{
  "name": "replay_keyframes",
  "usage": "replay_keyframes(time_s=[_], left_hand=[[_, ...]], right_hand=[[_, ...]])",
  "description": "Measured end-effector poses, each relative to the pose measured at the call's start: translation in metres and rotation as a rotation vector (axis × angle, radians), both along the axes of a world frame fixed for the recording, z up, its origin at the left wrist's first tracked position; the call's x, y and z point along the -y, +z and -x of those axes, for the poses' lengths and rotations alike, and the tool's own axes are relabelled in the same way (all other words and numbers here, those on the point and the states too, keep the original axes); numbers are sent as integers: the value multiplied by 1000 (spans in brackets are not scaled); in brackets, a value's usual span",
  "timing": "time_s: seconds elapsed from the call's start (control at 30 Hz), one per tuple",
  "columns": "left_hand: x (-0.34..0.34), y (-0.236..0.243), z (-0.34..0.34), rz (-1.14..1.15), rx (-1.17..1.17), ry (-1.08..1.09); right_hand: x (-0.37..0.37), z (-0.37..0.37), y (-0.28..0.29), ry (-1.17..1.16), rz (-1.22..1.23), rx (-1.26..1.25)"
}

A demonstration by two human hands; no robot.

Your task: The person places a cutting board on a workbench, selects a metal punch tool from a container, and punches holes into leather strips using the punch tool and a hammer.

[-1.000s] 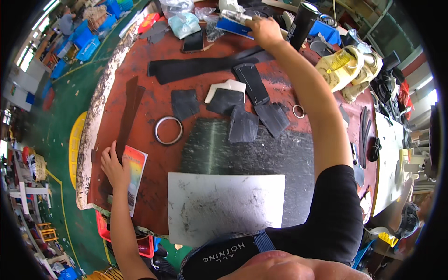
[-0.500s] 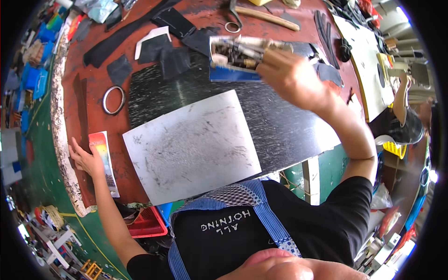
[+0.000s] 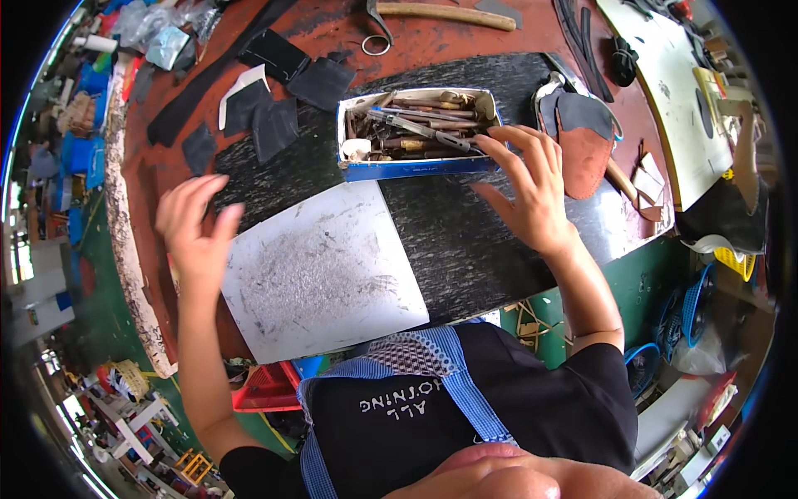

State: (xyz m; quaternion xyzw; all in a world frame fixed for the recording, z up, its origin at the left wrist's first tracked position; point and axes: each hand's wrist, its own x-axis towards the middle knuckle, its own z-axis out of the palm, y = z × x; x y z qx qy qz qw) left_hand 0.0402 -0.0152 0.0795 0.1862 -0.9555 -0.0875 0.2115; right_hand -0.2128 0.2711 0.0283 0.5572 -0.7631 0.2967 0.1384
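A blue and white cardboard box full of slim tools stands on a dark speckled slab. Across the top of its contents lies a silver pen-like tool. My right hand is at the box's right end, fingers apart and holding nothing; the index fingertip is close to that tool, and I cannot tell if they touch. Over the far left corner of a smudged white sheet, my left hand is raised with its fingers spread and nothing in it.
Black leather scraps lie beyond the sheet. A wooden-handled tool is at the far edge. Right of the box are a brown and black leather piece and a wooden handle. Another person's arm shows at far right.
The box now sits nearer me, and my right hand has come off its contents to the right end. My left hand has moved from beside a coloured card toward the sheet's far left corner.
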Motion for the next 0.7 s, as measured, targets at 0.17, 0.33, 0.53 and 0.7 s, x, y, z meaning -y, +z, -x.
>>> replay_keyframes(time_s=[0.17, 0.33, 0.53, 0.7], left_hand=[[-69, -13, 102, 85, 161, -408], [-65, -48, 131, 80, 116, -484], [-60, -30, 153, -115, 135, -498], [-50, -21, 179, -83, 194, -485]], right_hand=[[1, 19, -25, 161, -187, -39], [-7, 22, -28, 131, -174, 24], [-10, 40, -18, 172, 12, 376], [-14, 49, -18, 171, 72, 416]])
